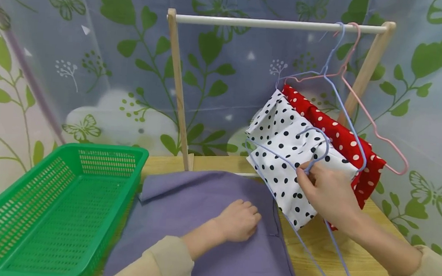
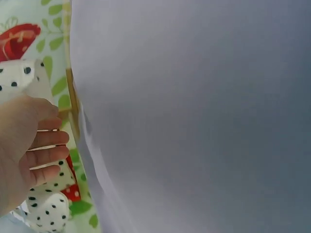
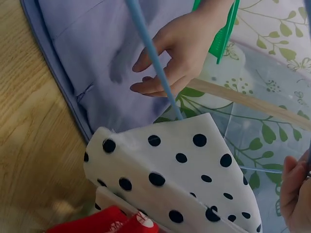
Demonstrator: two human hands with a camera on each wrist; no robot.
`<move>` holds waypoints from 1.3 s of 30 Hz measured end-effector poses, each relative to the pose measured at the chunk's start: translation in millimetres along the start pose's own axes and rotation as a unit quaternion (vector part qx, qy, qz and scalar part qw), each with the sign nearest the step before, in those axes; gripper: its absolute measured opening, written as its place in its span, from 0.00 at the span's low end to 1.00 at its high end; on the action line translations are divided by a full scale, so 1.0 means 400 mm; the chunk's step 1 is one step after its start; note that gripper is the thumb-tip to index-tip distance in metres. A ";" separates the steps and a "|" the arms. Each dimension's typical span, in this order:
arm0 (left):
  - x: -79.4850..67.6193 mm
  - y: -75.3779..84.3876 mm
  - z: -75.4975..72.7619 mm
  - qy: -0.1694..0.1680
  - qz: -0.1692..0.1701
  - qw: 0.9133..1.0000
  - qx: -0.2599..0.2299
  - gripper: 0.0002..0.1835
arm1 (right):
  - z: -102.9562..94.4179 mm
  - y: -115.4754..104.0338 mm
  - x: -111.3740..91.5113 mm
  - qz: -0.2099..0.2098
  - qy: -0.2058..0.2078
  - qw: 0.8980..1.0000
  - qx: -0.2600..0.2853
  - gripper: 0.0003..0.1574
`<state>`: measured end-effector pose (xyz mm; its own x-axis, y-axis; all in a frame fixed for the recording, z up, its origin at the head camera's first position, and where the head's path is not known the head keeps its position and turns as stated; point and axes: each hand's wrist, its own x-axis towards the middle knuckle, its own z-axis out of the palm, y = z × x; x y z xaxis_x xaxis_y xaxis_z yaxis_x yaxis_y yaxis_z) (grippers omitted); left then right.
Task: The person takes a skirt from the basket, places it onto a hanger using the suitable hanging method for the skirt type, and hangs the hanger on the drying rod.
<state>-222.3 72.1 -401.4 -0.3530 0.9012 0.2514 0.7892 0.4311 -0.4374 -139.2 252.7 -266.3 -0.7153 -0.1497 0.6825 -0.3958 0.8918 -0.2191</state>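
Observation:
My right hand (image 1: 332, 193) pinches a blue clothes hanger (image 1: 327, 146) near the base of its hook. The hanger slants in front of a white cloth with black dots (image 1: 282, 138), its lower part reaching toward the front edge of the view. My left hand (image 1: 238, 220) is over a spread purple garment (image 1: 235, 263), its fingers loosely bent and holding nothing. In the right wrist view, that left hand (image 3: 180, 53) appears beyond the held hanger. The dotted cloth hangs on another blue hanger (image 1: 346, 112), beside a red dotted cloth (image 1: 372, 178) on a pink hanger (image 1: 362, 105).
A rack with a white bar (image 1: 252, 23) and wooden posts (image 1: 178, 83) stands at the back of the wooden table (image 1: 371, 251). At left is a green plastic basket (image 1: 105, 148). A leaf-patterned curtain (image 1: 132, 84) hangs behind.

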 end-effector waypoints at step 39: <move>0.121 0.018 0.010 -0.167 0.069 0.983 0.022 0.14 | 0.026 0.086 0.000 0.065 -0.060 0.996 -0.034 0.20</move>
<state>-235.6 118.8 -396.0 -0.3957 0.9120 -0.1077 0.8211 0.2988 -0.4864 -158.9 279.1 -281.0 -0.8226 -0.0775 0.5633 -0.2585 0.9334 -0.2490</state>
